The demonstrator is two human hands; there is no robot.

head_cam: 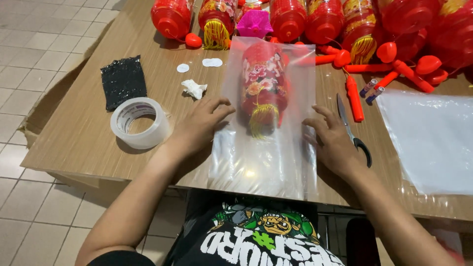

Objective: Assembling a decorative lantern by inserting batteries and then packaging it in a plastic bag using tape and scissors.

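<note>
Your left hand (199, 125) lies flat on the table (79, 128), fingers spread and open, with the fingertips resting on the left edge of the clear plastic bag (268, 148). Your right hand (332, 140) lies on the opposite side, fingers likewise spread and open, touching the bag's right edge. Neither hand grips anything; both press down at the bag's sides.

The bag lies lengthwise in front of you, its near end reaching the table edge. Inside it, in the upper half, sits a red lantern (263, 81) with a flower pattern and a yellow tassel (261, 120) pointing towards you. The lantern lies between your two hands and touches neither.

Just beside your right hand, on its outer side, lie scissors (352, 133) with a black handle, blade pointing away from you. Beyond them lies a red stick (354, 98), with two small batteries (372, 91) close by. A stack of clear plastic sheets (428, 133) lies at the far right.

To the left of your left hand stands a roll of clear tape (140, 123), lying flat. Behind it is a black glittery patch (123, 81), and near it a crumpled white scrap (193, 88) and two white discs (204, 64). More red lanterns (315, 19) crowd the far edge of the table.
</note>
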